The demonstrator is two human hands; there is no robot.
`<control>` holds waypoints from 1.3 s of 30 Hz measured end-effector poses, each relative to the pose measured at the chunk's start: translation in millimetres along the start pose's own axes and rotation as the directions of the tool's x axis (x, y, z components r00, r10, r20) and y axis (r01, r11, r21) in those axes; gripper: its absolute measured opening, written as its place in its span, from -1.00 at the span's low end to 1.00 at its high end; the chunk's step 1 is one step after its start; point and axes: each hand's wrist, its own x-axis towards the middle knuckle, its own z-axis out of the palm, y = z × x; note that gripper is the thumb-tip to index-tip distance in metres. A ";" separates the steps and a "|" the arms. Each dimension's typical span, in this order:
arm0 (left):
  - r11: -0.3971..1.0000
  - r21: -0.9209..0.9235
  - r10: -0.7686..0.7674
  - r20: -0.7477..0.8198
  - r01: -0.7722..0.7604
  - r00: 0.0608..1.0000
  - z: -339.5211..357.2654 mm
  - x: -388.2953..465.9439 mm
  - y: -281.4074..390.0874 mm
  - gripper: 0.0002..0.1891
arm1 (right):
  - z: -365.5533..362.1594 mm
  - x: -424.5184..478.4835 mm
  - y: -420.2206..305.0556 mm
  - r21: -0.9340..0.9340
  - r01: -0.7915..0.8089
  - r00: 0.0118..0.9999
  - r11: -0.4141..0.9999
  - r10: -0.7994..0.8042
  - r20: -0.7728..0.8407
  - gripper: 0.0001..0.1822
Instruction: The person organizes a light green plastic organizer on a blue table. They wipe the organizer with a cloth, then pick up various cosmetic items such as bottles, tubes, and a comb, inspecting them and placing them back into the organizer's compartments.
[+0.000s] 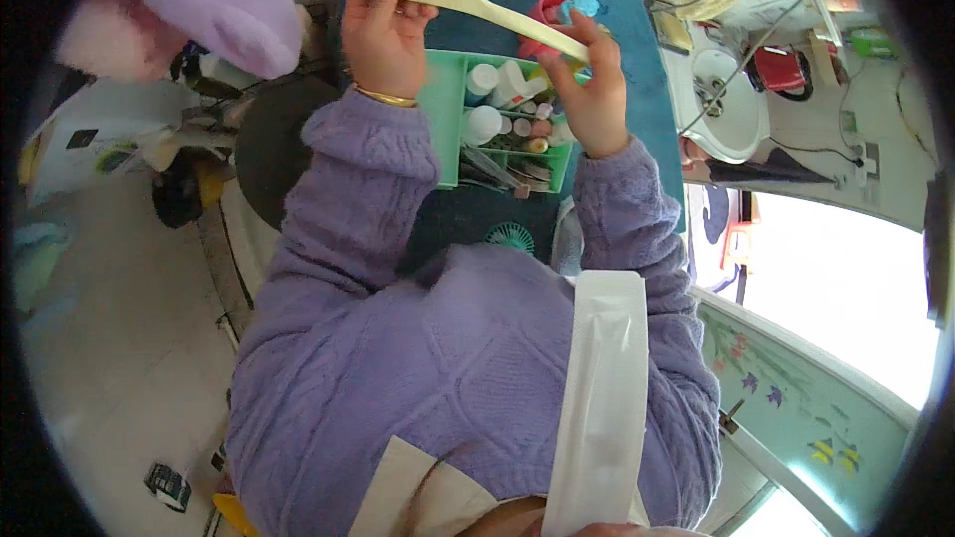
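Note:
A cream-coloured comb (492, 13) is held up above the table by both hands. My left hand (384, 33), with a gold bracelet at the wrist, pinches its wide toothed end between thumb and fingers. The plain end of the comb's handle lies between the thumb and fingers of my right hand (593, 82). Below and between the hands, a green plastic organizer tray (442, 119) holds white-capped bottles (483, 124), small tubes and flat items in compartments. Behind the right hand are a red container (548, 11) and a light-blue item (580, 6).
A dark round seat (272, 153) stands left of the table (649, 112). A teal spiky round object (511, 236) lies near the front edge. To the right is a white washbasin (735, 127) with a hanging cable. Lilac cloth (224, 0) shows at upper left.

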 end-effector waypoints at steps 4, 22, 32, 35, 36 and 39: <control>0.915 -0.309 -0.252 0.064 0.259 0.966 -32.0 8.5 -6.4 -0.79 | -7.1 3.0 -27.6 0.500 -0.140 0.982 0.855 0.183 -0.038 -0.46; 0.712 0.683 -0.195 -0.030 0.162 0.980 -18.3 1.8 -11.7 -0.73 | -80.0 29.1 -56.0 0.143 0.047 0.999 0.989 -0.049 0.011 -0.76; 0.697 0.713 -0.264 0.161 0.073 0.951 -32.6 6.2 -27.0 -0.86 | -77.2 51.5 -47.8 0.071 0.034 0.925 0.997 -0.059 0.376 -0.77; 0.674 0.734 -0.268 0.136 0.085 0.954 -37.0 6.3 -23.7 -0.87 | -54.1 56.3 -34.2 0.138 -0.023 0.888 0.990 -0.043 0.457 -0.77; 0.686 0.723 -0.265 0.148 0.079 0.953 -35.7 6.0 -24.7 -0.87 | -41.8 54.5 -31.3 0.147 -0.056 0.873 0.988 -0.023 0.487 -0.76; 0.682 0.729 -0.271 0.180 0.057 0.946 -25.5 4.5 -25.7 -0.86 | -6.1 45.0 -4.6 -0.032 0.080 0.827 0.996 -0.048 0.559 -0.74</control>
